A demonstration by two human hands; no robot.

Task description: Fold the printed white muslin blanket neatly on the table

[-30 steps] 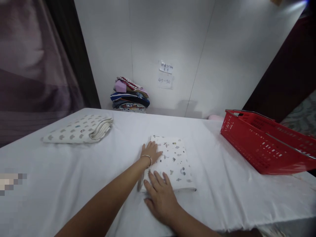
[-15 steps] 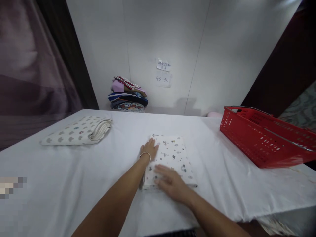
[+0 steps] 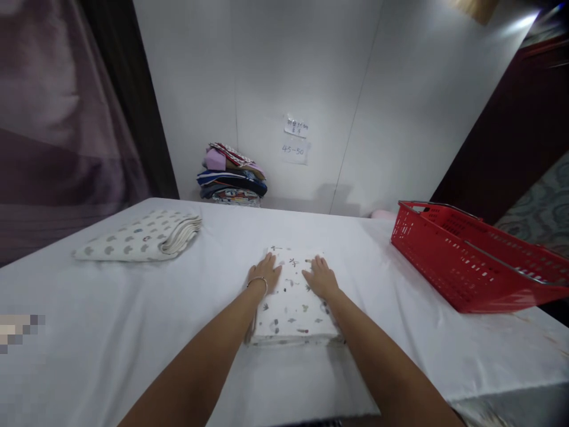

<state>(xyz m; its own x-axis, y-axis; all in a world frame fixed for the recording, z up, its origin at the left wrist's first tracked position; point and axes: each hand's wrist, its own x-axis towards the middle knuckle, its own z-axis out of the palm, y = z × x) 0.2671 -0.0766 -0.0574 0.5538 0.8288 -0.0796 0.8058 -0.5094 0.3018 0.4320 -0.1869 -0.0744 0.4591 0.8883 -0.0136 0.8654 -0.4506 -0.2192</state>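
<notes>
A folded white cloth with small dark prints (image 3: 291,308) lies on the white-covered table (image 3: 111,332) in front of me. My left hand (image 3: 265,274), with a thin bangle at the wrist, rests flat on the cloth's far left part. My right hand (image 3: 320,278) lies flat on its far right part, fingers spread. Both palms press down on the cloth and neither hand grips anything.
A second folded cloth with grey and blue spots (image 3: 140,237) lies at the table's left. A red plastic basket (image 3: 471,261) stands at the right. A pile of folded colourful clothes (image 3: 233,175) sits against the white wall, near two paper notes (image 3: 296,139).
My right hand slid from the cloth's near edge up to its far right part. My left hand stayed on the far left part.
</notes>
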